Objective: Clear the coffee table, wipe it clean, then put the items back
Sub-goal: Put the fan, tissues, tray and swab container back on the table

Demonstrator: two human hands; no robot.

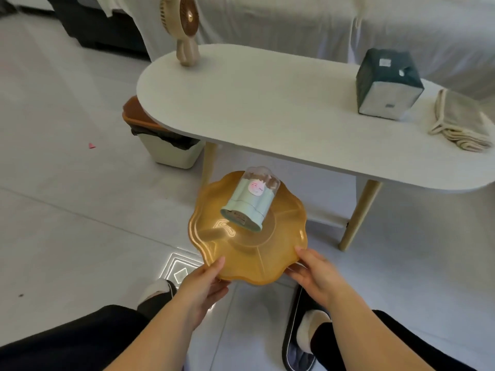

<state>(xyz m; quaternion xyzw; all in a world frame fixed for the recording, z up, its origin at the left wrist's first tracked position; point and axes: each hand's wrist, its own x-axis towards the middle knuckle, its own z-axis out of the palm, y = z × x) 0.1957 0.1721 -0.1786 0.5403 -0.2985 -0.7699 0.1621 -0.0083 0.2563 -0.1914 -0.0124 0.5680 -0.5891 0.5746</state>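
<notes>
Amber plastic tray (214,245), carrying a toppled container (250,203), is gripped by left hand (205,283) and right hand (312,271) below the coffee table (267,108). Fan (184,30), tissues (388,84) and cloth (459,121) remain; clearing seems unfinished.

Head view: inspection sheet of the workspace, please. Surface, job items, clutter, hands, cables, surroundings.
Surface: white oval coffee table, partly cleared, no spills visible.
Job's things: amber tray held off the table, below its near edge; pale green canister lies tipped on it. Fan, tissue pack and folded cloth are on the table.
Clutter: pink scrap on the floor.
Grippers: left hand and right hand grip the tray's near rim.
Cables: nothing seen.
Surroundings: lined bin by the table's left end; white-draped sofa behind.
</notes>
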